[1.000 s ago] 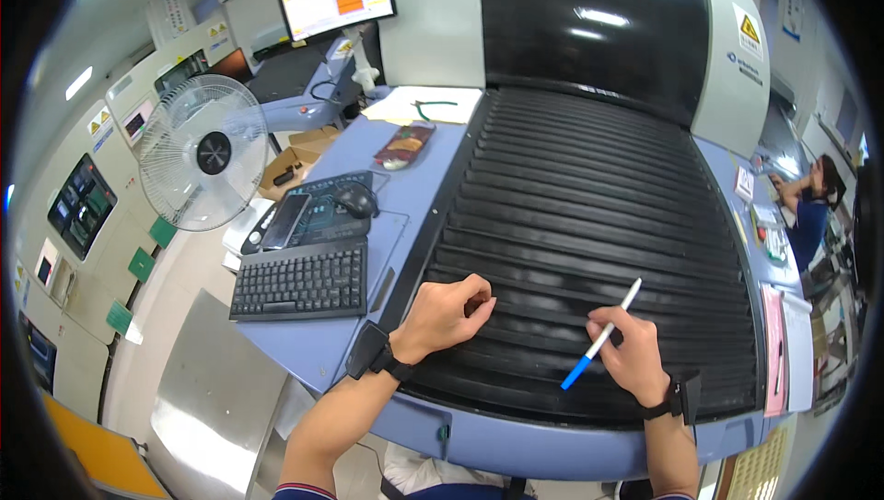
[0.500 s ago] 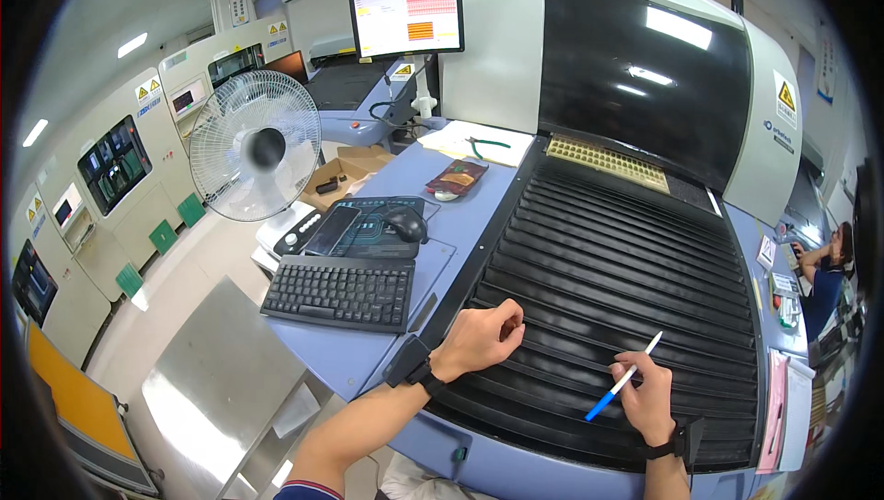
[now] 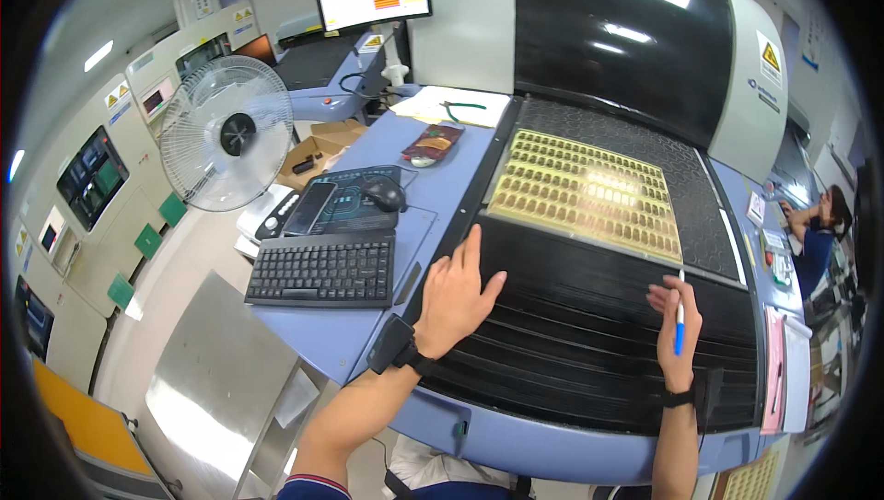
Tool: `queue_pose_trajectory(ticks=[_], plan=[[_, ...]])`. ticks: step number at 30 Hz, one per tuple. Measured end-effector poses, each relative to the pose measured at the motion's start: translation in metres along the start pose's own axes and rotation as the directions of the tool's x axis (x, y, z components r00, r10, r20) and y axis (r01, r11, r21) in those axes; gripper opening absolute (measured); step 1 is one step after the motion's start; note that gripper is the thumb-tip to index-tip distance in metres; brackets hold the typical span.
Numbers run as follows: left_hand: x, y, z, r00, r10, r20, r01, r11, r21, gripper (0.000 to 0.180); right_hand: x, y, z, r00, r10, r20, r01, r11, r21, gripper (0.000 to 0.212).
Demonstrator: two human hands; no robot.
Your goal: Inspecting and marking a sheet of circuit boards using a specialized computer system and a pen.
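Observation:
A flat gold-yellow circuit board panel [image 3: 552,210], patterned with rows of small dark parts, lies on the black textured bed [image 3: 704,215] of the machine. In front of it is a black pleated cover [image 3: 552,353], bunched toward me. My left hand [image 3: 456,297] is over the cover's left side, its fingers apart and holding nothing, the index fingertip close to the panel's near left corner. Near the panel's right front corner, my right hand [image 3: 680,320] holds a white pen with a blue end [image 3: 680,336]. Its other fingers reach toward the panel's near edge.
Left of the bed are a black keyboard [image 3: 322,270], a mouse [image 3: 383,192], a phone [image 3: 309,210], a dark red packet [image 3: 432,145] and green-handled pliers [image 3: 451,111]. A fan [image 3: 228,132] stands farther left. Another person [image 3: 818,233] sits at far right.
The pleated cover has folded toward me, and the whole panel now shows on the bed. Both hands have moved forward; my left fingers have spread, and the pen has turned more upright.

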State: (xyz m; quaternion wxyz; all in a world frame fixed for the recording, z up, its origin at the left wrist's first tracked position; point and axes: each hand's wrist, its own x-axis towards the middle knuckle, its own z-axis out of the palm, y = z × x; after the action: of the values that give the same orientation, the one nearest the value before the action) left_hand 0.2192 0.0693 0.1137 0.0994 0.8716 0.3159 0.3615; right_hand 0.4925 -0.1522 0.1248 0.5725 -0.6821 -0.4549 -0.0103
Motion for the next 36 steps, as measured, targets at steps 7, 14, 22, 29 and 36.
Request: queue_pose_trajectory(ticks=[7, 14, 22, 29, 36], plan=[[-0.008, -0.004, 0.009, 0.979, -0.090, 0.185, 0.074, 0.993, 0.089, 0.076, 0.006, 0.009, -0.001, 0.981, 0.018, 0.193, 0.037, 0.961, -0.276, 0.041], [0.015, -0.009, -0.013, 0.917, -0.364, 0.166, 0.380, 0.664, -0.644, 0.052, -0.002, 0.020, 0.008, 0.907, 0.126, 0.402, 0.044, 0.921, -0.388, 0.064], [-0.045, 0.061, -0.029, 0.964, -0.256, 0.077, 0.142, 0.244, -0.959, 0.093, -0.022, -0.058, 0.015, 0.884, -0.463, -0.071, 0.387, 0.807, -0.447, 0.035], [-0.199, 0.075, -0.085, 0.766, -0.630, -0.129, 0.178, 0.401, -0.899, 0.075, -0.148, -0.112, -0.021, 0.997, 0.008, 0.083, -0.028, 0.968, 0.250, 0.070], [-0.232, 0.040, -0.117, 0.849, -0.528, -0.032, 0.278, 0.497, -0.822, 0.075, -0.163, -0.067, -0.037, 0.858, 0.481, 0.181, -0.510, 0.752, 0.418, 0.014]])
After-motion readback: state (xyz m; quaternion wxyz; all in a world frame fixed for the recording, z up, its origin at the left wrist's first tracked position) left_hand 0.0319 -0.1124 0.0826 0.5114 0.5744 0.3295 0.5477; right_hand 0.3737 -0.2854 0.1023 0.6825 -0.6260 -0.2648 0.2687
